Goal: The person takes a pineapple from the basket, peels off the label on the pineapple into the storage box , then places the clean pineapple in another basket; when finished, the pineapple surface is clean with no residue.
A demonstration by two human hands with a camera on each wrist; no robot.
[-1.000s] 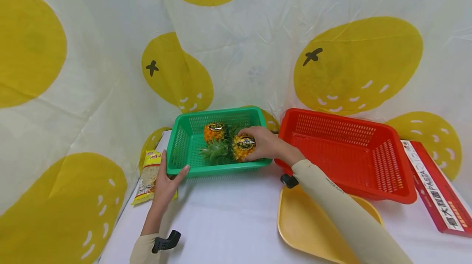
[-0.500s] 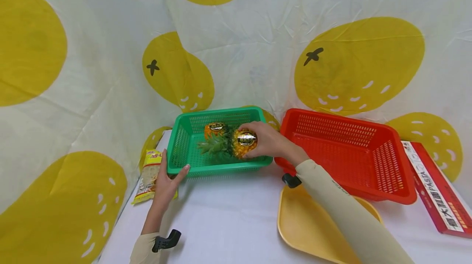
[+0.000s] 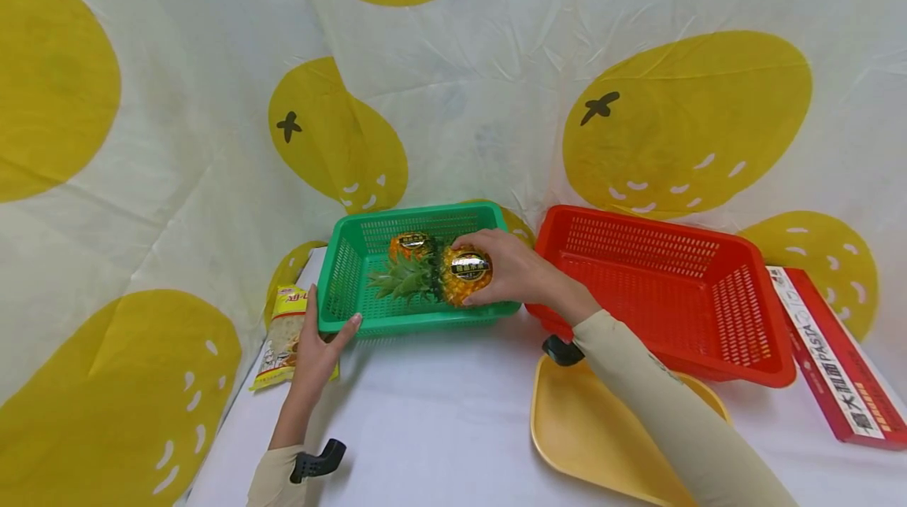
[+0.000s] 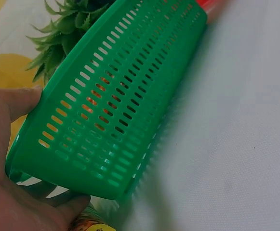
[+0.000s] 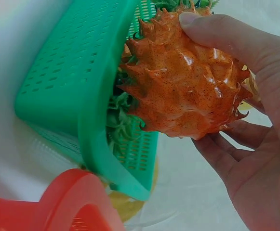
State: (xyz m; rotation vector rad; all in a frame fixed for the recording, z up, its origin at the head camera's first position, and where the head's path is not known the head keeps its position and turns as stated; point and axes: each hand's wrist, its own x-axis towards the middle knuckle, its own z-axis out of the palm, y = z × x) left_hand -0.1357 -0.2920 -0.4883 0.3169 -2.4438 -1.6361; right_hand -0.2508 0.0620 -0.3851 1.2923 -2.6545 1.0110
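Note:
My right hand (image 3: 513,267) grips a small orange pineapple (image 3: 466,271) with a black-and-gold label, its leafy crown pointing left. In the right wrist view the spiky pineapple (image 5: 188,72) is up at the rim of the green basket (image 5: 94,110), thumb on one side and fingers on the other. A second pineapple (image 3: 409,243) lies in the green basket (image 3: 418,324), partly hidden behind the held one's crown. My left hand (image 3: 319,349) holds the basket's near left corner. In the left wrist view its thumb presses the rim and its fingers wrap the end wall.
A red basket (image 3: 638,365) stands right of the green one. The yellow tray (image 3: 588,436) lies in front of it, partly under my right forearm. A red pasta box (image 3: 836,357) is at far right; a yellow-topped food packet (image 3: 279,342) lies beside my left hand.
My right hand has lifted the pineapple a little within the green basket, and its crown now covers more of the second pineapple. My left hand stays at the basket's corner.

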